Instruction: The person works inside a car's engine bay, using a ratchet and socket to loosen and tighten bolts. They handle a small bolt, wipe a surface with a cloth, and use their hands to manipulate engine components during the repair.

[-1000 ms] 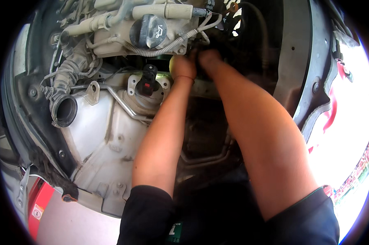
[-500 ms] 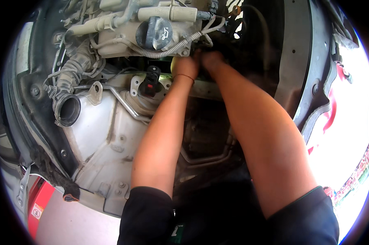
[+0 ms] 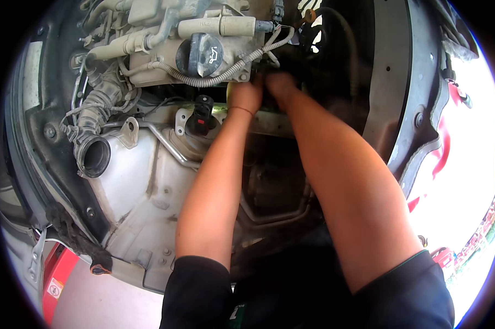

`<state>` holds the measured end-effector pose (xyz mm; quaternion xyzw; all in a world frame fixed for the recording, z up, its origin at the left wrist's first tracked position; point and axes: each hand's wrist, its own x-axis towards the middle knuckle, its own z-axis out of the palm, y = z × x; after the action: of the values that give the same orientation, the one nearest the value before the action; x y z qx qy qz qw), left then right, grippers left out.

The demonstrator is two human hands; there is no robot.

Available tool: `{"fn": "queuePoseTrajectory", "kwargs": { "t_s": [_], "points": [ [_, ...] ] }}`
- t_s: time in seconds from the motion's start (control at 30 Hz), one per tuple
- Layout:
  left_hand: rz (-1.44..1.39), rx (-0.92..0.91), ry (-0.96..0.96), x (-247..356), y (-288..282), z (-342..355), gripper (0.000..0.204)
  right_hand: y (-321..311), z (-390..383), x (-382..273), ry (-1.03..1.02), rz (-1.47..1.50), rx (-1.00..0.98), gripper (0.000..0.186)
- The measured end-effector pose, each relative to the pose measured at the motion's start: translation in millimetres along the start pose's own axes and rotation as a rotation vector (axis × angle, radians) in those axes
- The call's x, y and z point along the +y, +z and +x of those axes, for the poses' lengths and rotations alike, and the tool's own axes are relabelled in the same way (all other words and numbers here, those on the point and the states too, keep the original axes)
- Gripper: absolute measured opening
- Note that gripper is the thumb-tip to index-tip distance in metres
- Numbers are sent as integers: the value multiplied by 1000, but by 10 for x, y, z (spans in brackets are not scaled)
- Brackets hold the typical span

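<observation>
Both my forearms reach into a car engine bay. My left hand [image 3: 245,96], with a thin band at the wrist, is low at the right end of the grey engine [image 3: 148,66], below a ribbed cable sleeve [image 3: 201,80]. My right hand [image 3: 280,88] is close beside it, in the dark gap. The fingers of both are hidden in shadow, so I cannot make out what they touch. Left of my left hand stands a black part with a red mark [image 3: 202,115] on a bracket. Above it is a black oil filler cap [image 3: 199,54].
An open ribbed intake hose [image 3: 96,115] lies at the left, above a pale body panel [image 3: 124,181]. A metal pipe [image 3: 168,145] crosses the middle. The dark body edge [image 3: 425,109] runs down the right, with red material [image 3: 442,159] beyond. A red object [image 3: 58,279] shows at lower left.
The view has shifted slightly, so the engine sits a little lower in the picture than half a second ago. My hands stay deep in the same gap.
</observation>
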<state>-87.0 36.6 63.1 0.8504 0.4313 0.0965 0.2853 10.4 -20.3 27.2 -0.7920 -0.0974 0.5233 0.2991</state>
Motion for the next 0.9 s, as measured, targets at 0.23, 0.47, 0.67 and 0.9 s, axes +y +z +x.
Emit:
{"fn": "queuePoseTrajectory", "kwargs": {
  "t_s": [0.23,0.47,0.67,0.9],
  "points": [
    [-94,-215,-196,191,-67,6,57,-114,2,-18,-15,-272,-91,34],
    [-10,-83,-131,76,78,15,37,-85,85,64,34,-106,-2,34],
    [60,-54,34,-141,179,25,35,-96,-43,-54,69,-64,-33,33],
    [-59,8,-80,-92,163,-1,60,-53,-76,-115,78,-148,-14,44]
  ]
}}
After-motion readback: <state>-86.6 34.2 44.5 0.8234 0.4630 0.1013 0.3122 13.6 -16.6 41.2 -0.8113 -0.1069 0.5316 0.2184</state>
